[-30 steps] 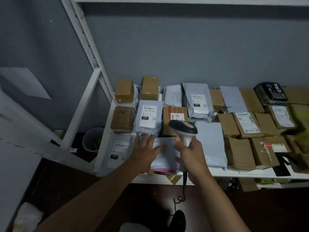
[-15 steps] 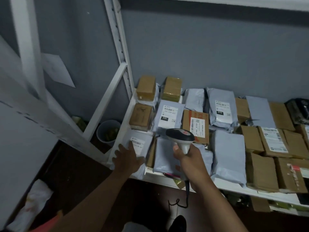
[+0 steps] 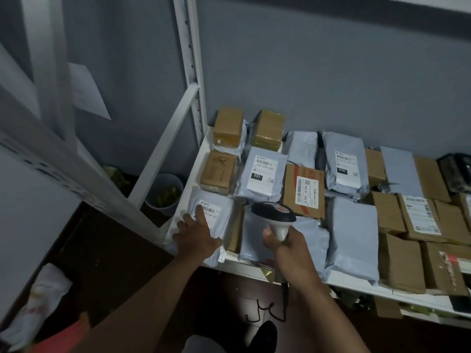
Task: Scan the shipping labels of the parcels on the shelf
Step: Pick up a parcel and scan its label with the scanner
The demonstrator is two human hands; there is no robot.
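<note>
Grey mailer bags and brown cardboard boxes cover the white shelf (image 3: 356,282). My left hand (image 3: 196,236) rests flat on the front-left grey bag (image 3: 224,210), fingers spread over the lower part of its white shipping label (image 3: 212,212). My right hand (image 3: 285,244) grips the handle of a barcode scanner (image 3: 274,215), whose dark head hangs above a plain grey bag (image 3: 254,238) just right of the labelled one. Behind it lie a grey bag marked 231 (image 3: 262,175) and a brown box with an upright label (image 3: 304,191).
White shelf uprights and a diagonal brace (image 3: 165,149) stand at the left. A small bin (image 3: 165,192) sits on the dark floor below them. The scanner cable (image 3: 265,310) dangles under the shelf edge. More boxes (image 3: 418,220) fill the right side.
My left hand moved left from the plain grey bag onto the labelled front-left bag. The view swung left with it. The scanner stays in my right hand.
</note>
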